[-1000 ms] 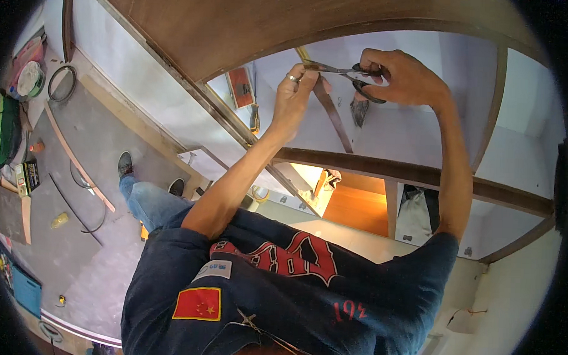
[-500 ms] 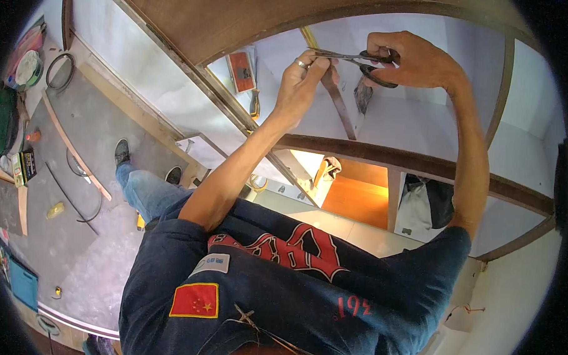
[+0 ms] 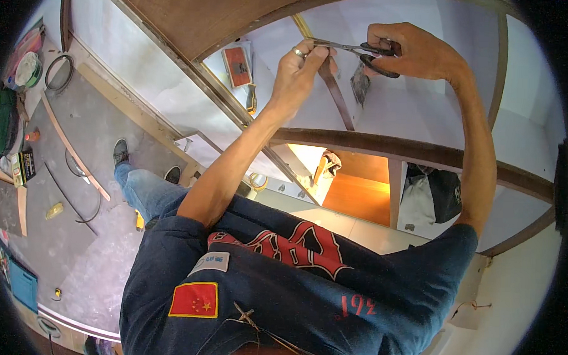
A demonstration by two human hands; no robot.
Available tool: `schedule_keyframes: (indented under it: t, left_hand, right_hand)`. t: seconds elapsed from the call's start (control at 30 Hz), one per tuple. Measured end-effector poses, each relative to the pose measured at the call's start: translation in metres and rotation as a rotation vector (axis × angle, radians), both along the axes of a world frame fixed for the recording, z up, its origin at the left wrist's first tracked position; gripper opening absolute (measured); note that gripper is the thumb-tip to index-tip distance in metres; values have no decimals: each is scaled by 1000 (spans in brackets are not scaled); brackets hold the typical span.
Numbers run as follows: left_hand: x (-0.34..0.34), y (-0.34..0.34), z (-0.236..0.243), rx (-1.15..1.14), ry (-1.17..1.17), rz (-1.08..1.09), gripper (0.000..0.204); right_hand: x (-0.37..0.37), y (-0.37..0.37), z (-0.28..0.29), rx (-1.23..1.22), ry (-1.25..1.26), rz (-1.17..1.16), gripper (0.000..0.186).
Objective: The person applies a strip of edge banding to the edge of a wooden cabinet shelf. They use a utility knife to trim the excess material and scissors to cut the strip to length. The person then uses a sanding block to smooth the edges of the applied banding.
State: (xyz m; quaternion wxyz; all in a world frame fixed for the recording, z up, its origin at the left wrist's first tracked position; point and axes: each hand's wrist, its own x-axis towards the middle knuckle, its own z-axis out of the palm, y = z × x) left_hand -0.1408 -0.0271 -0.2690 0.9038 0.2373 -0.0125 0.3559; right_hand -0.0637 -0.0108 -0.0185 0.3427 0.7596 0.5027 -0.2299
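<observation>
My right hand grips a pair of scissors by its dark handles, fingers through the loops. The blades point left, and their tips reach the fingertips of my left hand. That hand, with a ring on one finger, pinches a thin flexible strip. Its brown part hangs down to the right of my fingers, while a yellowish length shows above them; where the two parts meet is hidden behind my fingers. Whether the blades touch the strip cannot be made out.
Below my hands runs a brown-edged cabinet frame. Inside lie a red-and-white box, a yellow-handled tool and a dark crumpled piece. Lower compartments hold a dark bag. On the floor at left are strips and a cable coil.
Both hands, with the scissors and strip, have risen slightly in the picture. The scissor blades look a little closer together. My grip on each thing is the same.
</observation>
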Motion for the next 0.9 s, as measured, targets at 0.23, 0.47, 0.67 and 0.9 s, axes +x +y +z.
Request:
schedule_keyframes:
  t: [0.23,0.47,0.67,0.9]
  left_hand:
    - [-1,-2,1,18,-12,0,27]
    - [0,-4,-1,2,-22,-13,27]
    - [-4,-1,1,-3,-28,-34,27]
    - [-3,-4,-2,-22,-51,-47,27]
  right_hand:
    - [-8,-4,4,2,-37,16,24]
    - [-12,-8,3,30,-66,-20,40]
    - [-10,-10,1,50,-61,9,38]
    - [-6,-10,3,49,-30,5,26]
